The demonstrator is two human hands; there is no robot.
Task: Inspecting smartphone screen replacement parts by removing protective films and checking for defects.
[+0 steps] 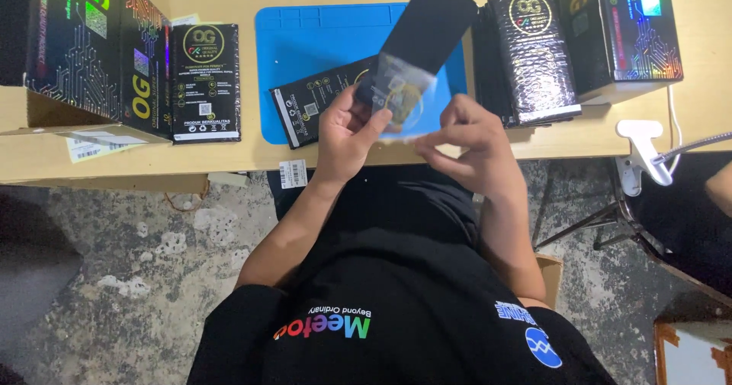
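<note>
At the desk's (229, 152) near edge, left hand (347, 129) pinches a black panel (427, 27); right hand (465, 137) grips its clear film (408, 95), mid-peel, needing a steady pull.

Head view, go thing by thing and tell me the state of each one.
Black panel: lifted off the desk, tilted, held by the left hand.
Clear film: pinched by the right hand.
Blue mat: flat on the desk.
Flat black box: lying closed.

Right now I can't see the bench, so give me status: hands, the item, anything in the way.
Left hand grips black panel. Right hand pinches its clear film. Blue mat behind, flat black pack on it.
</note>
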